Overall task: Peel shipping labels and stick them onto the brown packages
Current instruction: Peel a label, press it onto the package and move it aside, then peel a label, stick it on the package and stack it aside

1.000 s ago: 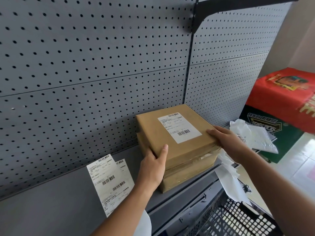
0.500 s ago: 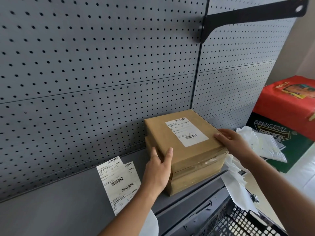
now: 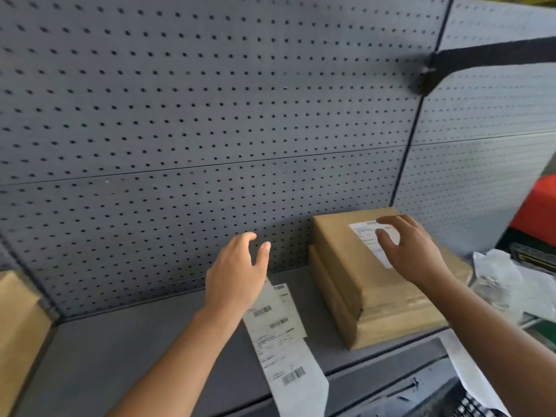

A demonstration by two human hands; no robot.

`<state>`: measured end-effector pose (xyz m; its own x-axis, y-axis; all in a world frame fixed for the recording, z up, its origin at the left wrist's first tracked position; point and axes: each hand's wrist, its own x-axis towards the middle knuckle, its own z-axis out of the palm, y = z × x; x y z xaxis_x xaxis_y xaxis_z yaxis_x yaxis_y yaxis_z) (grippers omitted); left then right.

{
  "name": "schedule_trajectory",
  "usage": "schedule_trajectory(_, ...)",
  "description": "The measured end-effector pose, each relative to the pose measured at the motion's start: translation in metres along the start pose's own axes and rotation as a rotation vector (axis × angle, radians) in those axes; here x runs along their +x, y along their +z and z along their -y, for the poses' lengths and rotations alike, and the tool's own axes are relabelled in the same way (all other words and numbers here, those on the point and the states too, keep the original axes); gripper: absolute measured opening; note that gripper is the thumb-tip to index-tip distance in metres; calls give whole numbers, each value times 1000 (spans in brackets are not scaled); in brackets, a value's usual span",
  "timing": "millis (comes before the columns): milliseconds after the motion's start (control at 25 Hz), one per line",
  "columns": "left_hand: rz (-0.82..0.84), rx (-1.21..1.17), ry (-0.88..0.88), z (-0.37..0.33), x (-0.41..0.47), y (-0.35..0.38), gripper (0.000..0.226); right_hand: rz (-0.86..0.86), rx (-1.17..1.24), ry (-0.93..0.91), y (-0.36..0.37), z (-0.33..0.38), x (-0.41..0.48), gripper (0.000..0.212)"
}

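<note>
Grey pegboard [image 3: 210, 115] behind grey shelf [image 3: 120, 350]. Far L: brown package [image 3: 18, 320] at frame edge. L hand [image 3: 237, 275] hovers w/ fingers loose, holding nothing, above label strip [image 3: 279, 335]. Next: two stacked packages [image 3: 346, 266]; R hand [image 3: 412, 251] spread over top one's label [image 3: 365, 236], contact unclear. Crumpled paper [image 3: 499, 281] far R.

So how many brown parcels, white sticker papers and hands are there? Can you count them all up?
Brown paper-wrapped packages: 3 (stack top, stack bottom, left edge)
White shipping label stuck on the top package: 1
Loose white label strips on the grey shelf: 2
Hands: 2 (left hand, right hand)
Total: 8
</note>
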<state>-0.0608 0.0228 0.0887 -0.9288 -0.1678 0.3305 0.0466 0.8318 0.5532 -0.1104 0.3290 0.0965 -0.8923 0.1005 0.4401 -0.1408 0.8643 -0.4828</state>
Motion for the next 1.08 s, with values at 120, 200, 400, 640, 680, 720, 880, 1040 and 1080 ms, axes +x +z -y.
schedule_trajectory(120,-88,41,-64,39,-3,-43,48,27,51,-70,23,56,0,32)
schedule_trajectory(200,-136,79,-117,67,-9,-73,49,53,85,-140,41,93,-3,34)
schedule_trajectory(400,-269,196,-276,147,-42,-147,47,171,141,-318,94,198,-22,35)
schedule_trajectory(640,-378,190,-444,231,-89,-229,49,341,249,-459,148,318,-67,35)
schedule_trajectory(680,-390,216,-472,246,-99,-242,49,366,268,-486,156,336,-76,36)
schedule_trajectory(720,-395,243,-500,257,-109,-255,49,388,285,-508,164,352,-84,36)
schedule_trajectory(880,-417,335,-604,299,-145,-300,50,488,332,-562,190,408,-119,37)
schedule_trajectory(1040,-438,364,-687,348,-167,-328,51,615,410,-551,215,452,-153,40)
schedule_trajectory(1080,-441,348,-710,361,-172,-332,51,659,441,-519,221,463,-161,41)
